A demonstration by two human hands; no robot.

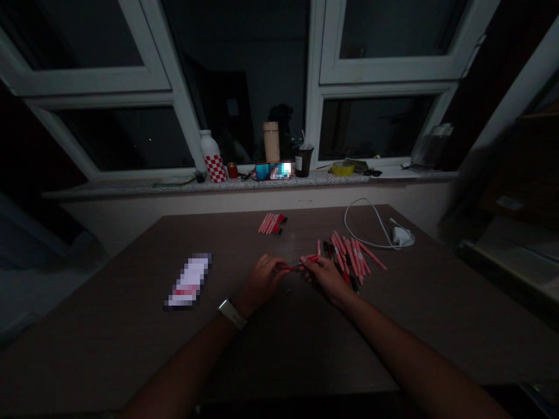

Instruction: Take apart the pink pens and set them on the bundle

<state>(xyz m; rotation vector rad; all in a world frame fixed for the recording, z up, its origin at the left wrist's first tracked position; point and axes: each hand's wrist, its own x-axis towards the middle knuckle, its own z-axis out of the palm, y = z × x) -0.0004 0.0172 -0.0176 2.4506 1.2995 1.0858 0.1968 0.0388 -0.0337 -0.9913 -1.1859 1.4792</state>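
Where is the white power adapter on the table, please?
In the head view, the white power adapter lies on the right of the table, just beyond the pink pens.

No writing can be read: the card (188,281) on the desk (131,343) is pixelated, the packet (274,171) on the sill (332,178) is blurred, and the pens (345,256) and watch (232,313) show nothing legible.

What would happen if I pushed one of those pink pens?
The pink pens look like thin round tubes, so one would probably roll easily across the table. They are probably light and stiff, since they lie straight in the pile.
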